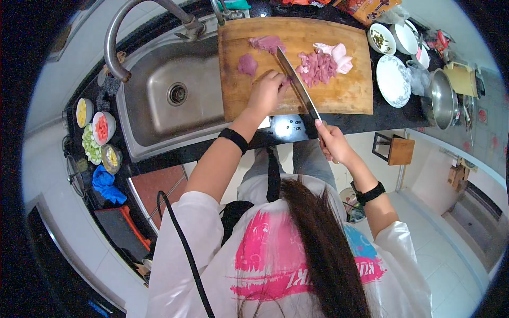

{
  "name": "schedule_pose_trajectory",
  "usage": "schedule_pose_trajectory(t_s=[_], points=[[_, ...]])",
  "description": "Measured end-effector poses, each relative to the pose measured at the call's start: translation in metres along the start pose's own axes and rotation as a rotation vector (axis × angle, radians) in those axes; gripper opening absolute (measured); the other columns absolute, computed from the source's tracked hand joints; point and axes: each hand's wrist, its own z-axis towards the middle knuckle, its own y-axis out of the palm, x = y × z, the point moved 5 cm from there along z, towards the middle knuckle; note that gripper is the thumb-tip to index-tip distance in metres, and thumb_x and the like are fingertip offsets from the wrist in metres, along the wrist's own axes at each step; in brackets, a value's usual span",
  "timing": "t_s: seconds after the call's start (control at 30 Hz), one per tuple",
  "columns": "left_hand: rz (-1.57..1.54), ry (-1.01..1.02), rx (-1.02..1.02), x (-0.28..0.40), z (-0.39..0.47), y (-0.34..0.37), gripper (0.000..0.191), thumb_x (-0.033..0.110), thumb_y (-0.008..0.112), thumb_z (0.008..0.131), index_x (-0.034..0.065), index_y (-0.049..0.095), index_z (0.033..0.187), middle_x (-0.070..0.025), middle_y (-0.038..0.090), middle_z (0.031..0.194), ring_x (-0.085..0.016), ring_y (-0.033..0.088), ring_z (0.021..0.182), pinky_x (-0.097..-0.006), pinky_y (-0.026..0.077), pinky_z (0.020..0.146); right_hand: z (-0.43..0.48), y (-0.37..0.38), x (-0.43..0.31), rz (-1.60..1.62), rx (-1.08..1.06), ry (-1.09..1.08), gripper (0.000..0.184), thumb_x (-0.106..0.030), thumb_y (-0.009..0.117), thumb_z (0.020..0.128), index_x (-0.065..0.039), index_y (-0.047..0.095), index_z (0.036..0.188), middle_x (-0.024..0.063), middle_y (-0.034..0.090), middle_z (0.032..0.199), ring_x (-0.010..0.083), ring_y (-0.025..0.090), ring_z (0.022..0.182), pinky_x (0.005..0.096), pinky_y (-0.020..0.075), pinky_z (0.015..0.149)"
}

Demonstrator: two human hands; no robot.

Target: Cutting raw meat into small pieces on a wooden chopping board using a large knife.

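Note:
My right hand [333, 142] grips the handle of a kitchen knife [297, 84], its long blade slanting up and left across a wooden cutting board [338, 102]. Left of the blade, my left hand [268, 90] presses a small piece of raw meat [285, 81] on the board; my fingers hide most of it. Beyond the blade's tip lies a larger slab of raw meat [267, 43]. Another chunk of meat [247, 64] rests near the board's left side. To the right of the knife sit a heap of cut meat pieces [317, 68] and pale fatty trimmings [340, 57].
A steel sink [159, 115] with a curved faucet [113, 51] adjoins the board's left side. Beyond it stand bowls of chopped food, including a red-filled bowl [102, 128]. At right are a patterned plate [393, 81], several white bowls and a metal basin [442, 99].

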Motion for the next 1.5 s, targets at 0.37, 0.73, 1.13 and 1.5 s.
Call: schedule_pose_trajectory(t_s=[0.37,0.73,1.13,1.5], points=[[0.046,0.005,-0.073,0.000,-0.001,0.003,0.017,0.015,0.061,0.079,0.0031,0.058,0.091,-0.0154,0.056,0.089,-0.036,0.057,0.083,-0.0427,0.048,0.071,-0.027,-0.006,0.028,0.038,0.007,0.022,0.052,-0.056,0.044,0.090,-0.011,0.040,0.063,-0.0025,0.035,0.046,0.0092,0.032,0.033,0.0261,0.0267,0.031],[-0.076,0.021,-0.126,0.001,0.000,0.004,0.017,0.013,0.064,0.077,0.0008,0.058,0.086,-0.0162,0.057,0.087,-0.035,0.057,0.081,-0.0399,0.047,0.070,-0.021,-0.004,0.010,0.189,-0.089,0.055,0.057,-0.060,0.035,0.090,-0.010,0.035,0.063,-0.0021,0.030,0.046,0.0067,0.026,0.033,0.0231,0.0245,0.030],[-0.085,0.020,-0.068,-0.007,-0.006,0.009,0.013,0.015,0.064,0.073,0.0037,0.057,0.077,-0.0123,0.057,0.082,-0.032,0.056,0.080,-0.0407,0.046,0.067,-0.025,0.003,0.030,0.117,0.007,-0.014,0.054,-0.057,0.043,0.090,-0.010,0.044,0.063,-0.0015,0.036,0.046,0.0081,0.031,0.033,0.0251,0.0243,0.030],[-0.271,-0.203,-0.037,-0.016,-0.006,0.007,0.026,0.016,0.066,0.072,0.0037,0.059,0.095,-0.0134,0.059,0.088,-0.032,0.059,0.082,-0.0402,0.047,0.070,-0.030,0.008,0.023,-0.119,0.171,-0.178,0.050,-0.049,0.047,0.091,-0.002,0.051,0.076,0.0080,0.045,0.058,0.0183,0.042,0.050,0.0302,0.0359,0.052]])
